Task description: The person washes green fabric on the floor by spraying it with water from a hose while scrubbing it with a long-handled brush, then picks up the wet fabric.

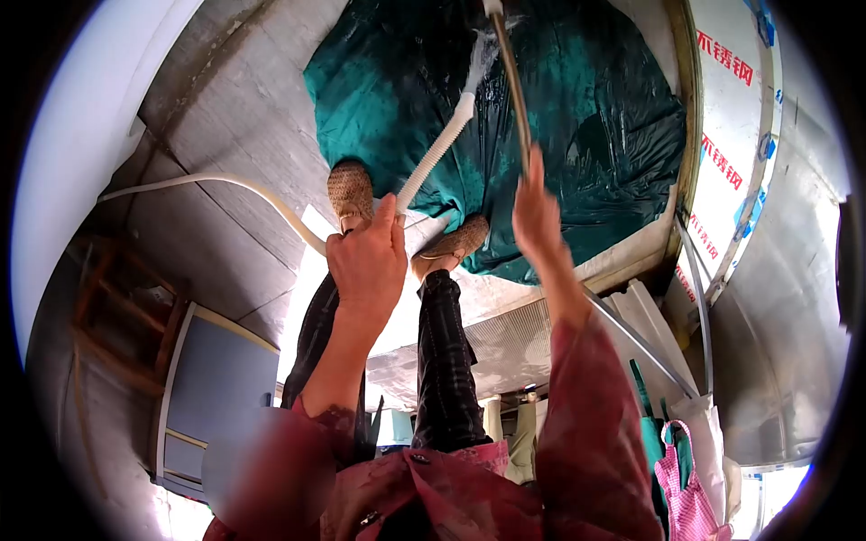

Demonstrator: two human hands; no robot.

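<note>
A ribbed, pale hose point(435, 160) is in my left hand point(368, 261), whose fingers are wrapped round it. Water runs from the hose's upper end onto a wet dark green sheet point(379, 99) spread on the floor. The hose's other part trails off to the left. My right hand point(538, 212) is closed round the lower end of a long wooden stick point(515, 86), which reaches up over the sheet; its far end is cut off at the top edge. The right hand is slightly blurred.
My shoes point(350, 188) stand at the sheet's near edge. A wooden stool point(131, 311) and a blue-grey cabinet point(221, 383) are at the lower left. Metal rods point(640, 341) lean at the right, near a pink checked cloth point(687, 478) and a panel with red lettering point(717, 135).
</note>
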